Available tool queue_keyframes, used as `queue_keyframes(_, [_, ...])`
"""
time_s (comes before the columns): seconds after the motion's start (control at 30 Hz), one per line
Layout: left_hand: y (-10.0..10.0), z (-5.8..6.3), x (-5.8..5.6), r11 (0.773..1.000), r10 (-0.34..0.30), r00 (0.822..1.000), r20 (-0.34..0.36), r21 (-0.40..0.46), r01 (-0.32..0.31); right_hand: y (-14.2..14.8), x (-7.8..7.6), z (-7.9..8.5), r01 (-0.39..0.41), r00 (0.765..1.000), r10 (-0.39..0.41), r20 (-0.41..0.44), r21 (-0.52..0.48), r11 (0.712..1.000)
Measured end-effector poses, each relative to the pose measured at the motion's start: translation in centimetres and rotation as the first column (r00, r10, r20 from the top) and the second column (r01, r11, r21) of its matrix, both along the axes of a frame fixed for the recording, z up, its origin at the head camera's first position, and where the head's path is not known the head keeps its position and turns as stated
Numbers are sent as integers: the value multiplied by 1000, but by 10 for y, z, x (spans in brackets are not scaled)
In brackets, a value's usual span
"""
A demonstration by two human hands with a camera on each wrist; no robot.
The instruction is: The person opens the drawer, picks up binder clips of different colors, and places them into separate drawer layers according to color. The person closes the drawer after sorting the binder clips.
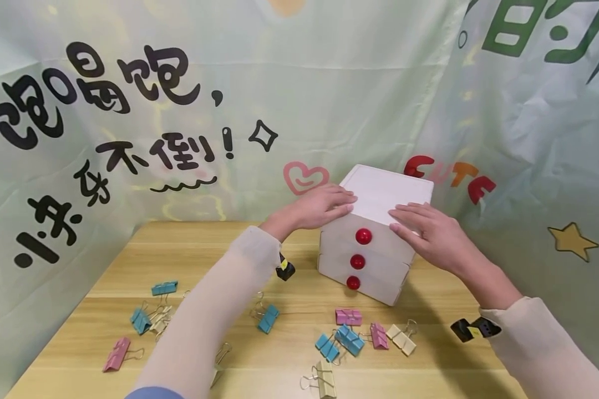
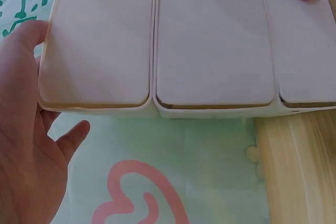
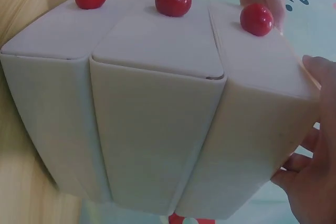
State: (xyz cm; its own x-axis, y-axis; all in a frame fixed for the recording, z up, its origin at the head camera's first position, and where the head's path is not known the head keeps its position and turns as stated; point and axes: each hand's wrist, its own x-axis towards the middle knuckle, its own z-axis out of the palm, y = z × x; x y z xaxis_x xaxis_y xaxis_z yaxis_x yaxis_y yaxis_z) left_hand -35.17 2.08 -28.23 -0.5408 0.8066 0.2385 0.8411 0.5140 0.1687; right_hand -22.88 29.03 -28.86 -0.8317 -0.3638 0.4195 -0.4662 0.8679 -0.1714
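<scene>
A white three-drawer box stands at the back right of the table in the head view, with a round red knob on its top drawer. My left hand lies at the box's upper left edge, fingers stretched over the white top. Opposite it, my right hand touches the upper right edge, its fingers also extended. The left wrist view shows the drawer fronts beside my left thumb. From the right wrist view, the box's side wall is visible with my right hand along its edge.
Several binder clips lie scattered nearer the front: blue ones, pink ones and cream ones. More clips, including a pink one, lie left of my left sleeve. A printed cloth hangs behind the wooden table.
</scene>
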Motion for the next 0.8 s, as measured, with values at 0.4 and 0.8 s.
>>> queue_keyframes(0.4, [-13,-2,2,995,-7,986,164,103,-10,-5,-12,-3,-58,998,58,2,-25,998])
queue_keyframes(0.8, [-35,-3,10,992,81,991,110,85,-91,-17,-24,0,-122,991,124,44,-45,991])
